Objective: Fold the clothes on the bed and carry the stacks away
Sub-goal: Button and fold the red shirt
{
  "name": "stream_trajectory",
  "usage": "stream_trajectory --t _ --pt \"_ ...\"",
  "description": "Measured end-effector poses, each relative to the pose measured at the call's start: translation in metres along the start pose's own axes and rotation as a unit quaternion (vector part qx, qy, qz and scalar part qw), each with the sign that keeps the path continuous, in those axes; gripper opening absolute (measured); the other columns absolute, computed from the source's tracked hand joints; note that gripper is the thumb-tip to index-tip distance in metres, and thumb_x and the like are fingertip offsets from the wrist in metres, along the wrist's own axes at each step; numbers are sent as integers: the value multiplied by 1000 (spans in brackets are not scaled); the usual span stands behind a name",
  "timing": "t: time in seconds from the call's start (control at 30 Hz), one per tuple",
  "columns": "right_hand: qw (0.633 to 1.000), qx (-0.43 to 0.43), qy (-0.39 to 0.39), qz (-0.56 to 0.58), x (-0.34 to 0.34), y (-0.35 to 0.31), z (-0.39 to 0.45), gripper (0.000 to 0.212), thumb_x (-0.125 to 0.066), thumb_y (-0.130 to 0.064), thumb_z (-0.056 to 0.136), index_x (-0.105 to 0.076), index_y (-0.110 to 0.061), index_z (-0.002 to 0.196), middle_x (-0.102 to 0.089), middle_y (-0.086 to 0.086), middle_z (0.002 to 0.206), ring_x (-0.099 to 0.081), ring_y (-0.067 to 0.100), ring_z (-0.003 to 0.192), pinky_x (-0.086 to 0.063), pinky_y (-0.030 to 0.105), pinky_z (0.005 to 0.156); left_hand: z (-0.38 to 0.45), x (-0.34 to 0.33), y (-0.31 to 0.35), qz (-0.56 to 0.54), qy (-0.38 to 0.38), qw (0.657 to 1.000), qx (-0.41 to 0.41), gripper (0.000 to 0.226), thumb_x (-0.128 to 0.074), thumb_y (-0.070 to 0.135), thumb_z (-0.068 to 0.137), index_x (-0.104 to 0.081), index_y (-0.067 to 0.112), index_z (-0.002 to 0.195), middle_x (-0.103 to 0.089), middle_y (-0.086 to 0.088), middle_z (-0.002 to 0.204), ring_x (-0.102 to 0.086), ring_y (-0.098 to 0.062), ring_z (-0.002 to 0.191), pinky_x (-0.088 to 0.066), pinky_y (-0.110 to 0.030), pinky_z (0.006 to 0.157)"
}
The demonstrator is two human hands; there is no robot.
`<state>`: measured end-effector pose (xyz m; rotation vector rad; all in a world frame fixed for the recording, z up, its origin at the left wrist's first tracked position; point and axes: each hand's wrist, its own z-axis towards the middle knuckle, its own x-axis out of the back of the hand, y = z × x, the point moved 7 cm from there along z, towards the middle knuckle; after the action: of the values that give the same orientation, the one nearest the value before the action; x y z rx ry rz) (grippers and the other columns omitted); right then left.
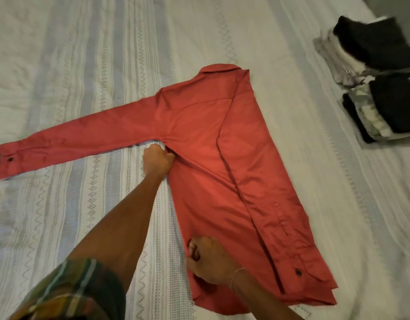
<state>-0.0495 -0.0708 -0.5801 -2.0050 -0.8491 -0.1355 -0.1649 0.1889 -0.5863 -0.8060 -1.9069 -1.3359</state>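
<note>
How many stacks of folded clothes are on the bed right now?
2, both at the right edge: the far stack and the near stack just below it. More may lie out of view.

My left hand (156, 161) pinches the red shirt (199, 139) at its armpit; my right hand (209, 259) grips its side edge on the bed (84, 54), near two stacks (379, 84).

Shirt (199, 139) flat on bed (84, 54), folded stacks (379, 84) far right
</note>
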Motion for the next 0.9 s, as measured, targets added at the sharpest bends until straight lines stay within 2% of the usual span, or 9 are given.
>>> stream_trajectory --t 0.07,0.13,0.2,0.3,0.53,0.6,0.67,0.77,0.9 --pt "999 -9 -3 30 2 4 -1 21 -67 -22 88 -52 -27 73 -60 -12 66 -55 3 62 -41 14 61 2 -2 -4 -12 -1 1000 7 36 -65 16 82 -46 9 53 -46 -4 52 -54 -28 65 -32 -31 55" --pt "999 -10 -5 53 4 6 -2 19 -72 -26 88 -55 -28 80 -59 -12 67 -54 0 60 -38 7 59 4 -6 -8 -36 -9 999 31 39 -67 27 83 -47 11 54 -51 -4 55 -58 -28 66 -40 -32 57" --pt "997 -5 3 70 6 7 -5 16 -75 -29 87 -61 -21 83 -60 -12 68 -52 0 58 -38 7 60 4 -7 -9 -55 -21 997 59 43 -71 42 79 -49 14 55 -58 -6 60 -62 -26 65 -50 -36 63" --pt "993 -8 35 114 13 12 -12 26 -77 -29 85 -64 -8 76 -58 -10 67 -47 0 59 -37 10 57 6 -6 -5 -74 -22 996 53 37 -74 35 77 -51 13 57 -60 -12 60 -64 -29 60 -55 -40 60" --pt "971 -77 177 139 59 51 -40 36 -83 -32 78 -54 -23 59 -53 -15 53 -48 2 53 -38 14 55 -10 -11 75 -117 75 988 -70 37 -63 9 80 -43 9 49 -41 -5 47 -37 -15 42 -28 -29 50" --pt "965 -91 205 138 74 67 -50 37 -83 -30 78 -53 -24 59 -52 -16 51 -47 2 51 -38 16 55 -22 -27 99 -104 76 988 -86 31 -58 9 85 -45 8 57 -49 -7 56 -54 -27 54 -27 -29 53" --pt "963 -99 215 129 85 80 -58 35 -82 -27 81 -53 -22 62 -50 -12 52 -45 3 51 -38 16 55 -33 -47 119 -48 61 993 -93 13 -55 13 90 -59 1 84 -64 -17 82 -64 -35 79 -38 -34 60" --pt "965 -100 222 99 95 98 -69 24 -74 -25 90 -57 -18 75 -54 -11 62 -46 5 55 -40 14 57 -47 -78 146 35 23 990 -134 33 -55 13 92 -53 -1 122 -64 -22 112 -62 -40 102 -51 -46 79" --pt "960 -125 242 71 99 119 -84 17 -69 -29 94 -56 -21 87 -59 -9 71 -52 3 62 -40 14 56 -55 -105 156 158 -9 969 -188 48 -55 19 88 -47 0 132 -50 -23 127 -49 -41 116 -42 -49 95"
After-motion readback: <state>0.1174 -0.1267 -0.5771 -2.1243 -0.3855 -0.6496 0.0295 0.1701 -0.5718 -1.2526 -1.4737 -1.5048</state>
